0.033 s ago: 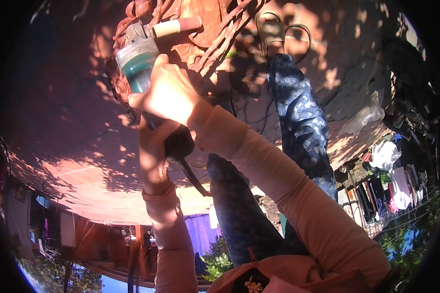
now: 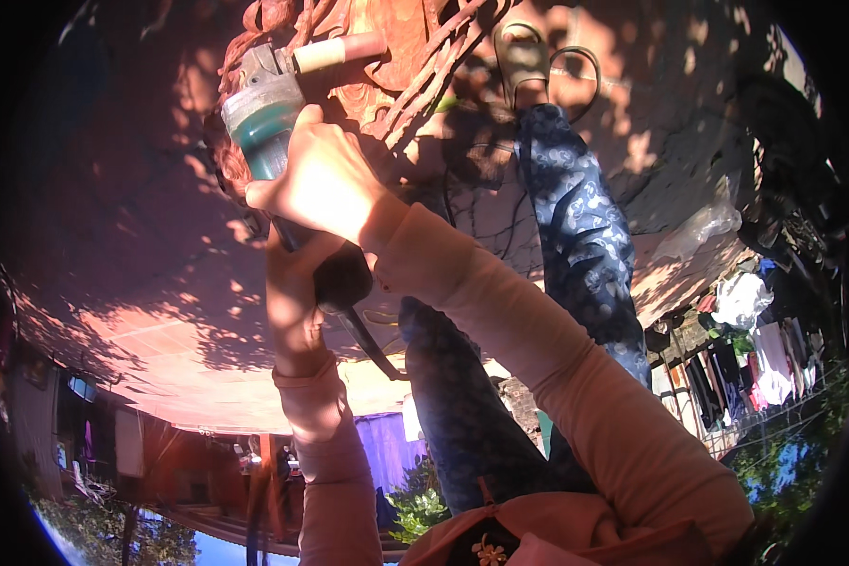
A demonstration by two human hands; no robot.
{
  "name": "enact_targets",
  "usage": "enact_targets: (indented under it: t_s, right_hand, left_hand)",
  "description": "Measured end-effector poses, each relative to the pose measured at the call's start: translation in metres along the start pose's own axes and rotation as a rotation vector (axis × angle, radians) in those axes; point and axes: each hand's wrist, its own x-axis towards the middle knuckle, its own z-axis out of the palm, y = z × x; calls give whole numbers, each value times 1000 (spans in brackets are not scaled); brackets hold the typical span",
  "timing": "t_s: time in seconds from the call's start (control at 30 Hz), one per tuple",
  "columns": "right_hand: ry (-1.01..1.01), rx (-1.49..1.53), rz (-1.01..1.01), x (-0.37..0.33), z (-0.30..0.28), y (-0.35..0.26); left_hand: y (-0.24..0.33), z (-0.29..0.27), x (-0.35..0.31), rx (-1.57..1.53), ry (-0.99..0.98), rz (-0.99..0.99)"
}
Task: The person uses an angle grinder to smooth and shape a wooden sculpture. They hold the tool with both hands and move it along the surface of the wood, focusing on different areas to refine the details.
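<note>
I hold an angle grinder (image 2: 267, 141) with a green body, a grey metal head and a dark rear end. My right hand (image 2: 325, 179) is closed around its body just behind the head. Farther back, my left hand (image 2: 292, 278) wraps the rear part, its fingers partly hidden. From the head a pale and reddish cylinder (image 2: 340, 51) sticks out to the right, over a carved reddish-brown wood piece (image 2: 401, 47) with twisting, branch-like parts. Whether the cylinder touches the wood, I cannot tell. A black cord (image 2: 373, 349) trails from the grinder's rear toward my knee.
My legs in dark patterned trousers (image 2: 575, 217) stretch ahead, with a sandal (image 2: 522, 61) on one foot. Clear plastic (image 2: 712, 222) lies on the ground at the right. Clothes (image 2: 769, 363) hang on a line beyond it. A purple sheet (image 2: 387, 448) shows behind my left arm.
Both hands and the grinder have shifted very slightly to the left. The grip is the same.
</note>
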Motion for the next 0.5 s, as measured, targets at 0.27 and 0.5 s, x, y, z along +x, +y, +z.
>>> enact_targets:
  t_s: [0.27, 0.5]
  right_hand:
    - [-74, -21, -37, 5, 13, -3]
    - [-12, 0, -73, -1, -5, 4]
  left_hand:
    - [-3, -6, -3, -137, 30, 15]
    - [-2, 17, -6, 0, 60, 72]
